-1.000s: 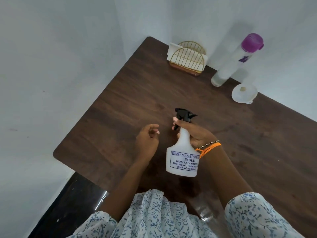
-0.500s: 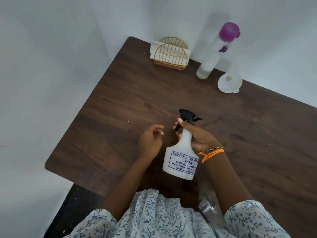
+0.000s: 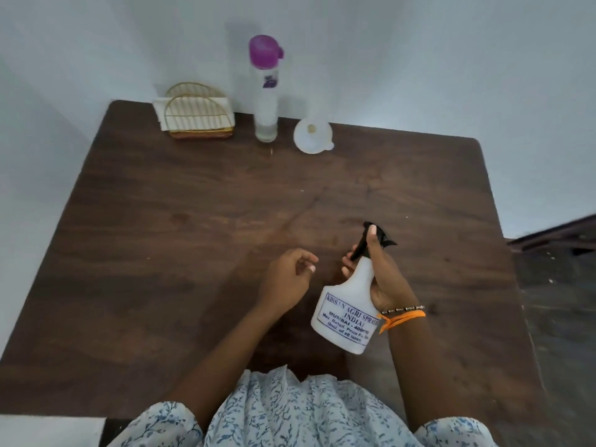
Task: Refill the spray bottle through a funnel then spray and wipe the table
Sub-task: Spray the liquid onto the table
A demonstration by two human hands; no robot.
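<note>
Bottle (image 3: pixel 346 312) clamped in our right hand (image 3: pixel 382 279), thumb now atop trigger | left hand (image 3: pixel 285 279) loose, empty | funnel (image 3: pixel 312 136) untouched; refill pending.

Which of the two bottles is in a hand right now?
The white spray bottle with the black trigger, gripped by the right hand. The tall purple-capped bottle stands untouched by the wall.

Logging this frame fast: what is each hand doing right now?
Left hand: open, fingers loosely curled, holding nothing.
Right hand: grips the neck of the white plastic spray bottle.
</note>
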